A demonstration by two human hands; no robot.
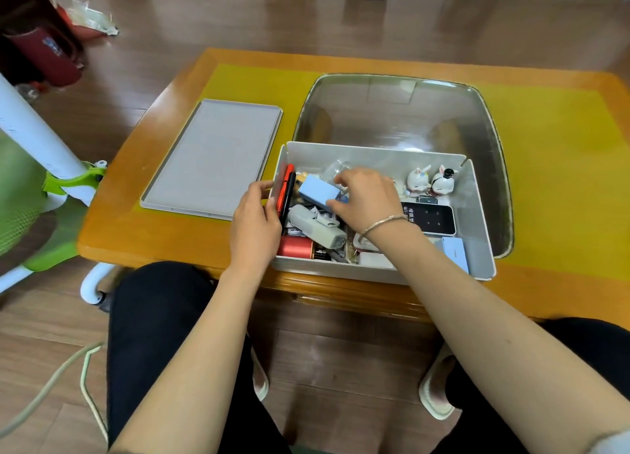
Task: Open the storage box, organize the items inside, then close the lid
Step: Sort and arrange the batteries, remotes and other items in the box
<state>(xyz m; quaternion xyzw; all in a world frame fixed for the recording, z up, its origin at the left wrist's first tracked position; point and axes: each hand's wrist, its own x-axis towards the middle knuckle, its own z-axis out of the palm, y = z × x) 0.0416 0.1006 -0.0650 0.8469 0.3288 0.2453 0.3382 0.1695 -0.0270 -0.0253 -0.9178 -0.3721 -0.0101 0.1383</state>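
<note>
On an orange wooden table (143, 187) with a yellow mat, the open grey plastic storage box (477, 215) sits at the near edge, its flat grey lid (211, 157) set aside to the left. The left hand (255, 221) grips the box wall, probably steadying it; the right hand (366, 194) pinches a light-blue rectangular block (317, 190), apparently repositioning it.

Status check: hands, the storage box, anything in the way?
Left hand grips storage box wall. Right hand holds blue box inside. Lid off, beside it. Nothing blocking.
</note>
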